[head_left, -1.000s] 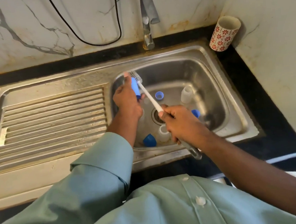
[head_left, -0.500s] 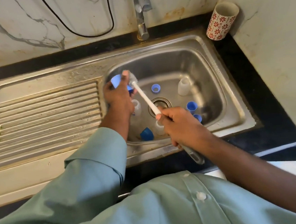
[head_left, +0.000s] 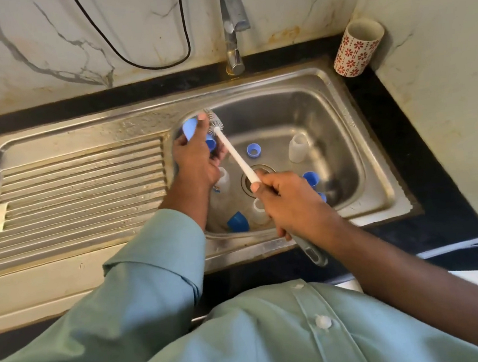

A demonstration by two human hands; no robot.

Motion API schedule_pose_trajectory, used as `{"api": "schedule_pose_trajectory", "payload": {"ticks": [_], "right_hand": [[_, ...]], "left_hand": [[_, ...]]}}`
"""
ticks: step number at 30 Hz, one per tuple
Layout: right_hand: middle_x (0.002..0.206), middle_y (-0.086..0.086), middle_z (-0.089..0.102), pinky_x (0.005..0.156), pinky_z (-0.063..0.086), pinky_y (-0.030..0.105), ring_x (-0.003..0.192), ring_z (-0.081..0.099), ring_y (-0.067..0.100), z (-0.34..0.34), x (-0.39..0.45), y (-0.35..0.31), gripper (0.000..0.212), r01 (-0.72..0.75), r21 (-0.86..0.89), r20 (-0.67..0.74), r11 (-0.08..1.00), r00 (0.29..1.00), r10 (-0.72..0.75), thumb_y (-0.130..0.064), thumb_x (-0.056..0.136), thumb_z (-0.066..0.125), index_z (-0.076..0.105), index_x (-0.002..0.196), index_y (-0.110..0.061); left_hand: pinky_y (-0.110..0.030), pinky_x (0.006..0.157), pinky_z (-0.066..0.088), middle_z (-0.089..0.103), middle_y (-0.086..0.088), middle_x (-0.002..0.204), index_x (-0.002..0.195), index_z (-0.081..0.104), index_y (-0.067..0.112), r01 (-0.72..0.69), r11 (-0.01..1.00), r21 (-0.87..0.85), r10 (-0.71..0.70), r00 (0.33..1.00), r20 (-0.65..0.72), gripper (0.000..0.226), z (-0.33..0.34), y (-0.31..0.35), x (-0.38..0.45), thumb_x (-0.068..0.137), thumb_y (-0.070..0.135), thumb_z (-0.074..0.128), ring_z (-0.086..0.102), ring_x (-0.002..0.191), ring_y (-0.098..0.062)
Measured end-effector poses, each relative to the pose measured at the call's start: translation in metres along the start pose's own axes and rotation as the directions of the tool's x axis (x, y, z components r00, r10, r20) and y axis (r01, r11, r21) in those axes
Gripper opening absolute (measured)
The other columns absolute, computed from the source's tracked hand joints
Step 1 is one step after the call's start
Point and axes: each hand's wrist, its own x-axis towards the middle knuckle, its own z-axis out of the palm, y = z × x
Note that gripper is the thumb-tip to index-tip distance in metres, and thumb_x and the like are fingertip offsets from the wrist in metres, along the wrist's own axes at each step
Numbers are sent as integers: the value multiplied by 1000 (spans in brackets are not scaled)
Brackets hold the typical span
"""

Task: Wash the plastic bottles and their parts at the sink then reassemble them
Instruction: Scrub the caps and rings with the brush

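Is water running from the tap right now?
No, the tap shows no stream below its spout, and the right hand works the brush dry over the sink.

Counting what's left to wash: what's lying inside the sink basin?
In the sink basin: a blue ring, clear bottle, blue caps. The right hand covers other pieces.

Blue cap [head_left: 190,128] held above basin beside white bottles [head_left: 298,147].

Home kitchen: steel sink [head_left: 339,105] with ribbed drainboard [head_left: 80,194], tap [head_left: 231,25], marble-look wall [head_left: 40,39], dark countertop [head_left: 438,183].
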Motion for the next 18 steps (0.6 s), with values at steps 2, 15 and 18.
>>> {"api": "schedule_pose_trajectory", "payload": {"ticks": [2, 15, 18], "right_hand": [[66, 2, 52, 42, 48, 26, 43, 50, 12, -1, -10, 3, 23, -1, -35, 48, 999, 999, 3, -29, 103, 46, 59, 90, -15], [70, 8, 53, 39, 44, 27, 39, 48, 12, -7, -2, -1, 24, -4, 45, -16, 999, 1000, 5, -31, 103, 43, 61, 107, -16], [71, 5, 53, 38, 43, 26, 40, 47, 12, -2, -12, 9, 24, -4, 14, 61, 1000, 998, 4, -33, 103, 43, 61, 104, -17]], "left_hand": [[-33, 55, 58, 68, -11, 110, 117, 60, 13, 0, 997, -83, -4, 999, -45, 48, -4, 9, 5, 79, 31, 83, 70, 97, -28], [-33, 71, 56, 65, -14, 102, 124, 55, 7, 74, 965, -253, -62, 996, 57, 38, -4, -7, -10, 99, 37, 56, 66, 85, -24], [-29, 60, 52, 64, -12, 100, 114, 58, 11, 101, 963, -252, -121, 990, -67, 40, -8, 4, -2, 99, 47, 49, 62, 77, -20]]}}
